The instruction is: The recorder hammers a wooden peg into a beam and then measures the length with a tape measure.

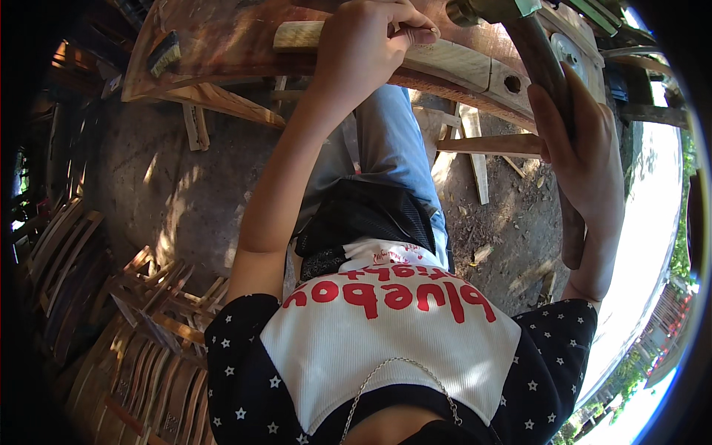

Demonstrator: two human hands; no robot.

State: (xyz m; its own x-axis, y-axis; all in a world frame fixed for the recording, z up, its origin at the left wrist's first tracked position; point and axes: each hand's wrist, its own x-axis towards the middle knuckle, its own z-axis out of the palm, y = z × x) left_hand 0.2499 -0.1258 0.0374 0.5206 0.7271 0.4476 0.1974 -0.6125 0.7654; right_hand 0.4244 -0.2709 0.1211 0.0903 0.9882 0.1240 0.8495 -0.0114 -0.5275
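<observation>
My right hand (586, 152) is wrapped round the wooden handle of a hammer (535, 53). Its metal head is raised over the right part of a workbench (222, 44). Toward the middle, my left hand (363, 37) rests over a pale strip of wood (298, 35) along the bench's near edge. The thumb and fingers of that hand are pinched together; whatever is between them is too small to make out. To the right, the strip continues as a curved piece with a seam and a round hole.
A brush (165, 53) lies at the bench's left end. Below the bench, wooden legs and a crossbar (493, 144) stick out near my knees. Stacked curved slats (159, 386) and wooden frames crowd the lower left. Wood scraps (482, 254) litter the ground.
</observation>
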